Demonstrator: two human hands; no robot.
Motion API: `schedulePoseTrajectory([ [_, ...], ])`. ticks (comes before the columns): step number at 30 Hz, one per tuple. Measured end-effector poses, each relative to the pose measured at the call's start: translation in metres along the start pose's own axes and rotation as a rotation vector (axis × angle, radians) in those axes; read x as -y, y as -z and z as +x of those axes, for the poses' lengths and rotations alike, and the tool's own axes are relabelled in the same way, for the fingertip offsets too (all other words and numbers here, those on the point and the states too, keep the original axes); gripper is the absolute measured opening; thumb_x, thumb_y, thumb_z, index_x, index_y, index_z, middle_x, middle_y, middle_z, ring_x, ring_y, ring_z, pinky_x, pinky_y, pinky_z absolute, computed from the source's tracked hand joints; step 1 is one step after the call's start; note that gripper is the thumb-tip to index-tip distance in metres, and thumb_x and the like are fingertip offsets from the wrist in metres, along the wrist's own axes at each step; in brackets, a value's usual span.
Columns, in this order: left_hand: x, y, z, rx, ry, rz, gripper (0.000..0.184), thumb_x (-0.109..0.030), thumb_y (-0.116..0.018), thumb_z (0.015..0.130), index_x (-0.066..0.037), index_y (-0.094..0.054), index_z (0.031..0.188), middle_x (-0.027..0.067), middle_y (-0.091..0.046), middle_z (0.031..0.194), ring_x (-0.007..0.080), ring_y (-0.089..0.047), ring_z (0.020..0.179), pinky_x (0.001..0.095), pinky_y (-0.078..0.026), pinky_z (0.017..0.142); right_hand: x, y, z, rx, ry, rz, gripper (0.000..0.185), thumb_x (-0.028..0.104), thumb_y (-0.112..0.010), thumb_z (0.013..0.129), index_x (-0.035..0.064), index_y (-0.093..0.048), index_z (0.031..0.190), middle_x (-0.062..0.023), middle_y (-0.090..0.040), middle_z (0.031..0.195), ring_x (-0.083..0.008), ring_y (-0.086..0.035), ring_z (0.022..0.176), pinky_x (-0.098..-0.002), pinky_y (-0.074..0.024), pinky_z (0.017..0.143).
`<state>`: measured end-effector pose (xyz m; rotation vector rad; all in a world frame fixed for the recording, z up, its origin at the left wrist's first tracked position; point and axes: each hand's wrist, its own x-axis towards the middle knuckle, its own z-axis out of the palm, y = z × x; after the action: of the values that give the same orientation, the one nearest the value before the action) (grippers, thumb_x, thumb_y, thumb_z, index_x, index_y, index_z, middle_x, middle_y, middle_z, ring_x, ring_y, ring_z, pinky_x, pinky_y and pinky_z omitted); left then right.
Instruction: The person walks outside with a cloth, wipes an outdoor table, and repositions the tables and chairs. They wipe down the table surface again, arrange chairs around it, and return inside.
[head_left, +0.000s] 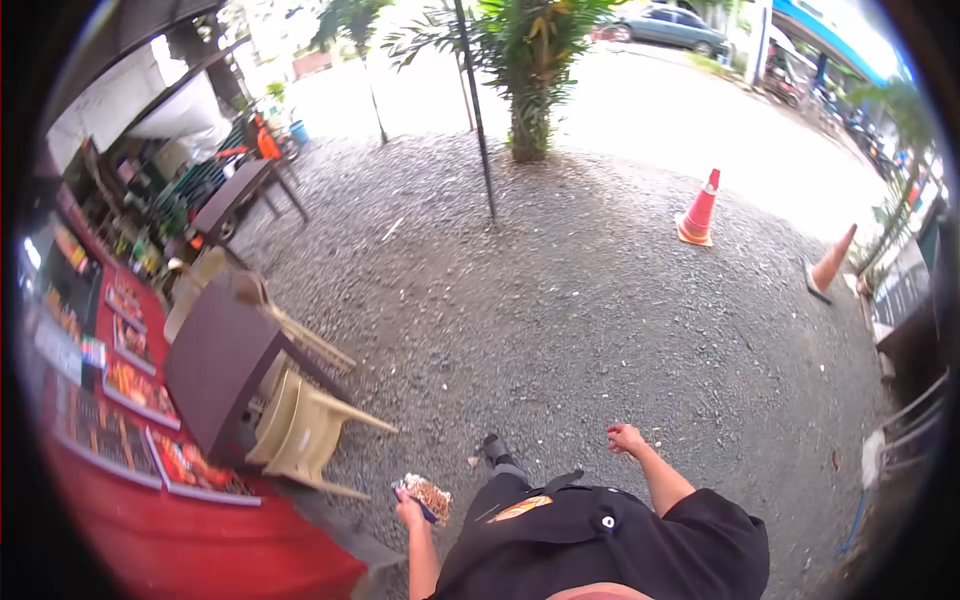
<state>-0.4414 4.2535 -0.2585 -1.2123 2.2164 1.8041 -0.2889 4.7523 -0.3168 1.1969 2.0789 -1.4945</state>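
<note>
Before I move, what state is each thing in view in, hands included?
Left hand, grip closed on the brown-and-white item.
Brown-and-white item, held off the ground.
Right hand, fingers loosely bent, nothing visible in it.
Red cone, upright on the gravel.
Orange cone, upright on its base.
Nearest brown table, standing.
Nearest beige chair, upright beside that table.
Car, parked or moving, cannot tell.

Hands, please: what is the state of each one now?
Left hand: closed, holding a brown-and-white bundle.
Right hand: partly open, nothing visible in it.
</note>
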Motion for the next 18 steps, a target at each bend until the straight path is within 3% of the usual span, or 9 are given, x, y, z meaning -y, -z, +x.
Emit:
schedulePoseTrajectory([
  [1,-0.001,-0.013,0.031,-0.062,-0.017,0.097,0.058,-0.048,-0.045,0.088,0.007,-0.061,0.09,0.0155,-0.063,0.083,0.0255,-0.061,0.073,0.0384,-0.047,0.066,0.018,-0.009,0.016,-0.008,0.012,0.003,0.028,0.015,-0.054,0.081,0.0071,-0.058,0.108,-0.0081,-0.064,0.089,-0.0175,-0.065,0.069,-0.0295,-0.0522,0.048],
  [5,-0.054,-0.071,0.12,-0.045,-0.042,0.276,0.058,-0.049,-0.044,0.088,0.006,-0.06,0.096,0.0161,-0.063,0.088,0.0262,-0.061,0.077,0.0382,-0.047,0.07,0.049,-0.031,0.06,0.087,-0.236,-0.069,0.033,0.016,-0.055,0.077,0.0092,-0.058,0.109,-0.009,-0.064,0.077,-0.0164,-0.064,0.064,-0.0311,-0.0529,0.048],
  [8,-0.114,-0.125,0.16,0.244,-0.079,-0.07,0.059,-0.05,-0.044,0.088,0.007,-0.059,0.099,0.0142,-0.063,0.09,0.0248,-0.061,0.079,0.0375,-0.048,0.071,0.071,-0.039,0.076,0.159,-0.36,-0.174,0.036,0.016,-0.052,0.076,0.0114,-0.058,0.111,-0.0088,-0.065,0.074,-0.0165,-0.064,0.062,-0.0322,-0.0531,0.048],
  [10,-0.183,-0.159,0.147,0.3,-0.032,-0.063,0.06,-0.051,-0.044,0.088,0.005,-0.058,0.1,0.0114,-0.061,0.092,0.024,-0.061,0.078,0.0365,-0.049,0.07,0.083,-0.044,0.089,0.123,-0.416,-0.246,0.038,0.015,-0.048,0.077,0.0144,-0.057,0.113,-0.0085,-0.066,0.078,-0.0174,-0.065,0.063,-0.0329,-0.0538,0.05],
  [13,-0.219,-0.212,0.189,0.347,-0.063,0.002,0.06,-0.053,-0.044,0.087,0.005,-0.057,0.098,0.0116,-0.061,0.09,0.0233,-0.06,0.077,0.0363,-0.049,0.07,0.094,-0.049,0.128,0.071,-0.51,-0.168,0.038,0.016,-0.045,0.077,0.0158,-0.057,0.114,-0.0091,-0.066,0.08,-0.0188,-0.065,0.063,-0.0334,-0.0542,0.053],
  [16,-0.252,-0.257,0.217,0.383,-0.07,0.051,0.061,-0.053,-0.043,0.087,0.005,-0.056,0.099,0.0123,-0.06,0.091,0.0234,-0.06,0.078,0.0366,-0.049,0.07,0.156,-0.044,0.134,-0.085,-0.44,-0.033,0.023,0.013,-0.046,0.075,-0.0018,-0.063,0.077,-0.014,-0.063,0.071,-0.025,-0.063,0.059,-0.0367,-0.0503,0.053],
  [18,-0.273,-0.285,0.231,0.431,-0.004,0.001,0.062,-0.053,-0.043,0.087,0.005,-0.056,0.1,0.0128,-0.06,0.092,0.024,-0.059,0.079,0.0368,-0.049,0.07,0.18,-0.039,0.169,-0.046,-0.435,-0.123,0.022,0.013,-0.047,0.075,-0.0018,-0.063,0.076,-0.0146,-0.063,0.071,-0.0256,-0.063,0.059,-0.0375,-0.0504,0.053],
])
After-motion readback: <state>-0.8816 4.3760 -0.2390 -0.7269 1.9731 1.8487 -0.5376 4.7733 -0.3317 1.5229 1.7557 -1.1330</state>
